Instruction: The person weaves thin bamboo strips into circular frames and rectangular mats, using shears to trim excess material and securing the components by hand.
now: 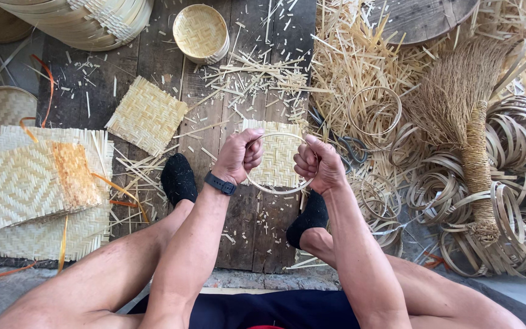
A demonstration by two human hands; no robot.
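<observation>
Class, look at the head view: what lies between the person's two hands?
Between left hand and right hand spans the bamboo ring they grip, over a square woven mat.

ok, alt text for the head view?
Seen from above, a seated person's left hand and right hand grip a thin bamboo ring over a square woven mat. Woven squares, bamboo hoops, a straw broom and offcuts cover the plank floor.

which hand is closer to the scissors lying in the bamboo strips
Right. The right hand grips the bamboo ring just beside the scissors, which lie on its outer side. The left hand holds the ring's opposite side, farther away.
</observation>
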